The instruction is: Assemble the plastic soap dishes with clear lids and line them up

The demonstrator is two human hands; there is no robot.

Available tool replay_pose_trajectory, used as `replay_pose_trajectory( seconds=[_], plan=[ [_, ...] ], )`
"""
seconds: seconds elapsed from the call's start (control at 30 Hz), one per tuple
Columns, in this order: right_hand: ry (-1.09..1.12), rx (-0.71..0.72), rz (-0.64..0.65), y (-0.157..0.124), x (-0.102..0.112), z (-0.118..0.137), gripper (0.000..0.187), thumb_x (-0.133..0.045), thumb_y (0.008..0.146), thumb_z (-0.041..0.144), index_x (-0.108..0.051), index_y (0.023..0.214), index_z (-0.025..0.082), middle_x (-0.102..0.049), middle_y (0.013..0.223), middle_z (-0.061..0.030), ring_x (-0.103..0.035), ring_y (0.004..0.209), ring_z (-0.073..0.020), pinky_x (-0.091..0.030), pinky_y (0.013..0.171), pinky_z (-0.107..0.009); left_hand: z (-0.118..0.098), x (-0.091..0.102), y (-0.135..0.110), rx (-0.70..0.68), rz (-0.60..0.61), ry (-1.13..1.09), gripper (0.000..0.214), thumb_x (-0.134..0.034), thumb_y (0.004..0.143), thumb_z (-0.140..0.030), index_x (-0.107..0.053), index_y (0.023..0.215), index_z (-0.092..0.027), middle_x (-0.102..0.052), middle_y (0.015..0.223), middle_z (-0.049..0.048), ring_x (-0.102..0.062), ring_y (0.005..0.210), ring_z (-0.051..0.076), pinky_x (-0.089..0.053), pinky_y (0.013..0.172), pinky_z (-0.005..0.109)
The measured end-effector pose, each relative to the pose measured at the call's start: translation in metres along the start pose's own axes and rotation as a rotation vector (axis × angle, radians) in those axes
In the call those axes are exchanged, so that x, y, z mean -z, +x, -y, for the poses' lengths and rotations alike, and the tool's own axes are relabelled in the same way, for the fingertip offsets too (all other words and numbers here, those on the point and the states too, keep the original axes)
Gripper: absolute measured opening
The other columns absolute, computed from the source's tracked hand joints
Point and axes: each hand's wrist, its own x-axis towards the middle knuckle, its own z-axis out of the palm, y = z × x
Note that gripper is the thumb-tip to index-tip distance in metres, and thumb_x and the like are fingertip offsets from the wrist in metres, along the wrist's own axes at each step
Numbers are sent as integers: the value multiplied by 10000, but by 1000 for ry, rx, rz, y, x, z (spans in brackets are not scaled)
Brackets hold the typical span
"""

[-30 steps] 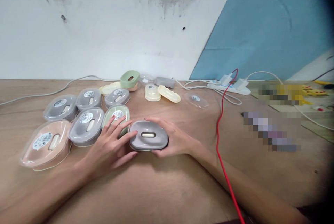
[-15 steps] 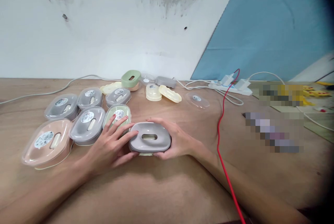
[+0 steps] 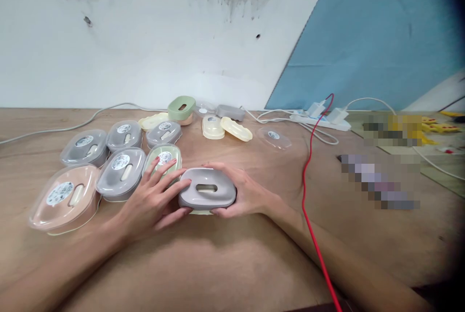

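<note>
Item held: oval, slotted, grey plastic cover [image 3: 207,176], between the two hands, above a pale base [image 3: 201,212] whose rim shows along its near edge.

Right hand [image 3: 244,192]: clamped around the cover's right end, thumb at the near edge, fingers on the far side.

Left hand [image 3: 157,196]: thumb and forefinger closed on the cover's left end; other fingers spread over an oval, pale green plastic box with clear, labelled lid [image 3: 164,158]. Contact there: cannot tell.

Step in hand, by judgement: aligning cover with base. Next move calls for level, even pressure at both ends.

Containers, left of the left hand: one pink plastic box with clear lid [image 3: 67,195]; nearer the hand, one grey plastic box with clear lid [image 3: 121,174]. Beyond that hand: three similar grey boxes [image 3: 124,136]. Slots in these show something pale; base or contents, cannot tell.

Beyond both hands: green slotted oval shell [image 3: 181,108] on a peach one; scalloped, pale yellow tray [image 3: 237,129]. Beyond the right hand: loose clear plastic lid [image 3: 274,138], flat on the wooden counter [image 3: 225,263].
</note>
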Motion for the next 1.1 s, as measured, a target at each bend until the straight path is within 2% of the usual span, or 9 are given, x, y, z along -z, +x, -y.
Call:
replay_pose_trajectory(
  seconds=[0.3, 0.53, 0.7, 1.1],
  plan=[
    [-32, 17, 18, -1, 0, 2, 969, -911, 728, 436, -430, 1553, 277, -621, 1488, -129, -642, 1321, -327, -500, 1140, -487, 0, 0, 2, -10, -71, -42, 400, -686, 988, -396, -670, 1350, -225, -680, 1470, 86, -470, 1500, 412, -74, 1329, 725],
    [-57, 5, 41, -1, 0, 4, 976, -907, 742, 495, -417, 1559, 284, -605, 1504, -124, -625, 1341, -323, -496, 1134, -470, 2, -2, 3, -62, -110, -21, 471, -792, 927, -425, -677, 1335, -219, -722, 1405, 93, -525, 1460, 406, -106, 1323, 746],
    [-144, -19, 91, 0, 0, 10, 1005, -917, 725, 494, -403, 1566, 302, -602, 1503, -104, -599, 1357, -323, -495, 1126, -475, 1, -2, 3, -66, -114, -6, 449, -779, 946, -403, -668, 1336, -211, -708, 1432, 93, -536, 1449, 402, -157, 1321, 741],
    [-264, -60, 183, -1, 4, 17, 1001, -870, 791, 590, -385, 1618, 301, -577, 1472, -141, -600, 1298, -340, -518, 1081, -519, 2, -4, 2, -77, -104, 5, 457, -770, 966, -416, -653, 1351, -200, -695, 1447, 102, -531, 1446, 405, -229, 1303, 727]
  ],
)
